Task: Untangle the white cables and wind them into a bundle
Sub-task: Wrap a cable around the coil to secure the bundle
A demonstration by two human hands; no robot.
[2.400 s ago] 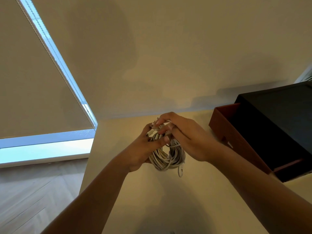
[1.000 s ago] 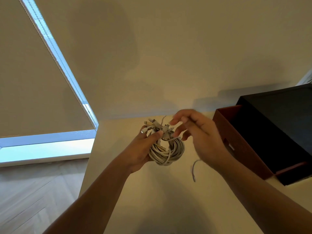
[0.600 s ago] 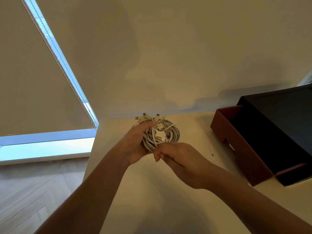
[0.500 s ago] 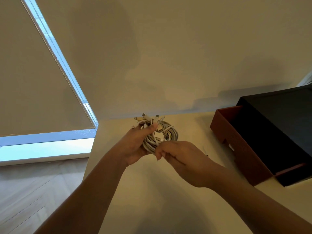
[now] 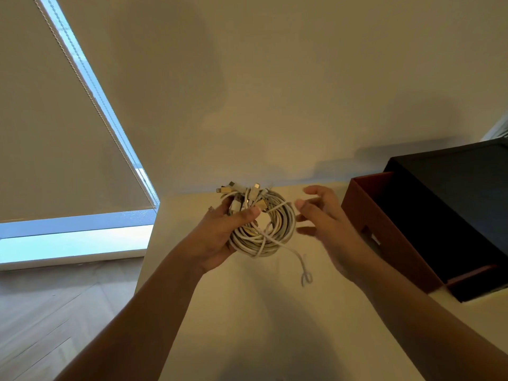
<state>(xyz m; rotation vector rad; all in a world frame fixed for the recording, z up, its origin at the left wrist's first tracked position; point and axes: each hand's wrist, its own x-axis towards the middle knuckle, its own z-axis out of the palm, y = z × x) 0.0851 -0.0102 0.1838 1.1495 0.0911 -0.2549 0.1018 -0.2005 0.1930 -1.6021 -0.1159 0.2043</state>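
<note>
Far left: one roller blind [image 5: 55,133], wood floor [image 5: 41,312] below. Centre: one coil of white cables [image 5: 272,232] above the pale worktop [image 5: 247,325], gripped at its left side by the left hand [image 5: 220,235], thumb across the turns; several plugs [image 5: 233,189] protruding on top, one loose tail hanging. Just right: right hand [image 5: 324,224], fingers loosely spread, thumb tip at a crossing strand, grip not discernible. Far right: one red-brown box [image 5: 384,229] partly inside one black cover [image 5: 453,193].

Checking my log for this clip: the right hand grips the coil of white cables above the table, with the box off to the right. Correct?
No, it is the left hand that grips the coil of white cables above the table, with the box off to the right; the head view shows this.
</note>
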